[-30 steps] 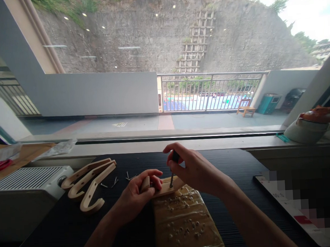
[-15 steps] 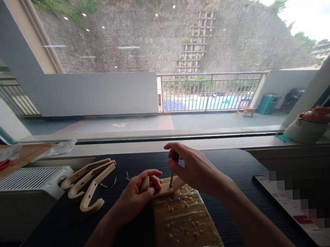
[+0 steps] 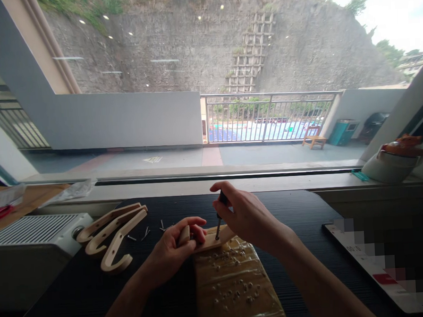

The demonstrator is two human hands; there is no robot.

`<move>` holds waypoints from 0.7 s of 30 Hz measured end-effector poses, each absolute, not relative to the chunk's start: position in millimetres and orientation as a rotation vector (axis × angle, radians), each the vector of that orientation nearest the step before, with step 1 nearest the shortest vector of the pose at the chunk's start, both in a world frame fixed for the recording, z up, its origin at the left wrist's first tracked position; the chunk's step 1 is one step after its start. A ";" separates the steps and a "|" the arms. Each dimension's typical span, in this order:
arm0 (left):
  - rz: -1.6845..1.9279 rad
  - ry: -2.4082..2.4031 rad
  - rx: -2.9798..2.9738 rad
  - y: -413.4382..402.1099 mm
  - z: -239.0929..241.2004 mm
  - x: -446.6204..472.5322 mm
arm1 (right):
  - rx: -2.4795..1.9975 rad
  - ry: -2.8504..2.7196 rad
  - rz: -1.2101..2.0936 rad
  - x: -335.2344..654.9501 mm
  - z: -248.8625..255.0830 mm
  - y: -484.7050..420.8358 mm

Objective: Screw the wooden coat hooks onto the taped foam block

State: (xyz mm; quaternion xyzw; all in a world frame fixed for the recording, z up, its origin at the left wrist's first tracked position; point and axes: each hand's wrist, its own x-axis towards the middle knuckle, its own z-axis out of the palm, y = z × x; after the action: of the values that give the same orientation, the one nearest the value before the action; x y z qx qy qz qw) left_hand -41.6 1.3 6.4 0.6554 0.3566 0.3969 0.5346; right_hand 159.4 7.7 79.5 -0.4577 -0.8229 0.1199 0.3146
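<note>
My left hand (image 3: 176, 252) grips the curved end of a pale wooden hook (image 3: 205, 243) that lies across the far edge of a tape-wrapped cardboard block (image 3: 232, 285). My right hand (image 3: 246, 216) is closed round the dark handle of a small screwdriver (image 3: 220, 217), held upright with its tip on the wooden hook. Several small screws lie scattered on top of the block.
Three more wooden hooks (image 3: 112, 232) lie stacked at the left on the dark table (image 3: 307, 219), with a few loose screws (image 3: 146, 233) beside them. A white heater (image 3: 34, 231) stands at far left, a ruler-like strip (image 3: 365, 259) at right, a white pot (image 3: 389, 165) on the sill.
The hands keep their grip on hook and screwdriver; my right hand has shifted slightly on the handle. The view has dropped a little.
</note>
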 end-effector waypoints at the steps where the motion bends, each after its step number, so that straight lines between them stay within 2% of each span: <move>1: 0.949 0.850 1.560 1.4 6.4 -41.6 | -1.180 -2.181 0.318 159.8 81.2 5.9; 6: 0.937 0.873 1.574 1.8 6.7 -41.5 | -1.004 -2.275 0.403 160.2 87.8 -1.1; 14: 0.924 0.864 1.572 1.7 6.3 -42.4 | -1.189 -2.179 0.339 160.8 77.8 13.3; 21: 0.936 0.875 1.563 1.2 6.4 -41.7 | -1.039 -2.261 0.360 160.2 86.5 0.3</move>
State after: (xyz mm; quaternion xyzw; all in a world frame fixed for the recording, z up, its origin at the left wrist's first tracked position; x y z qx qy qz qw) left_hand -41.7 1.2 6.4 0.6550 0.3667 0.3923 0.5316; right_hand 160.2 0.3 86.5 -0.3930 -0.8554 0.1361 0.3087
